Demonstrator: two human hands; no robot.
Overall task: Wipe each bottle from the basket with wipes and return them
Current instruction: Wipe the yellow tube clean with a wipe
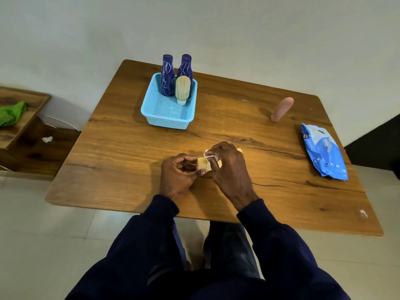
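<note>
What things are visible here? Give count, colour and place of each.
table: 1, brown, centre
basket: 1, light blue, far on table
blue bottles: 2, dark blue, in basket
cream bottle: 1, cream, in basket
pink bottle: 1, pink, table, right
yellow bottle: 1, yellow, in both hands
wipe: 1, white, right hand
wipes pack: 1, blue, table's right edge
green cloth: 1, green, left shelf
left hand: 1, holds yellow bottle
right hand: 1, holds wipe

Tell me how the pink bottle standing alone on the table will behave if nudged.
The pink bottle stands on its narrow end, tall and slim, so it would probably tip easily. Its rounded body would likely roll on the smooth table once down.
</note>
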